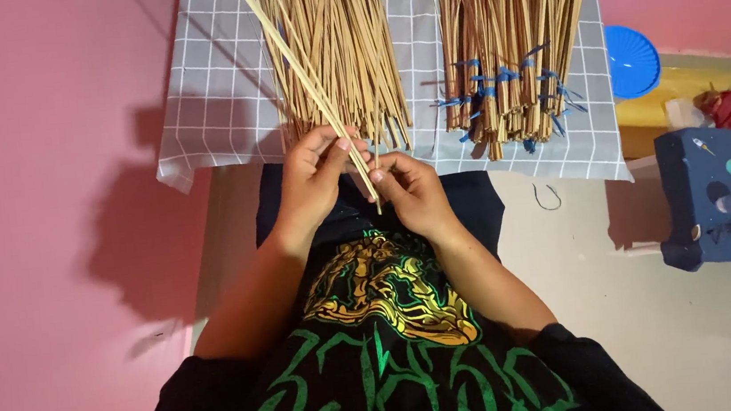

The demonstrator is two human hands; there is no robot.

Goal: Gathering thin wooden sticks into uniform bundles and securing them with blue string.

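Risk: thin pale bamboo sticks [319,94] pinched btwn your left hand [314,179] & right hand [413,190], over your lap at the edge of the grey checked cloth [212,95]. Their long ends lie across the loose stick pile [341,47], so twisting could snag it or snap them.

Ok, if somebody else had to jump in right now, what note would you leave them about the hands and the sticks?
Left hand: fingers pinch a few thin sticks near their lower ends.
Right hand: fingers grip the same sticks at the very ends, close beside the left hand.
Loose pile of sticks: on the grey checked cloth, just above the hands.
Tied bundles: on the cloth to the right, bound with blue ties.
Done: several bundles tied.
Left: the loose pile is untied; the held sticks carry no tie.
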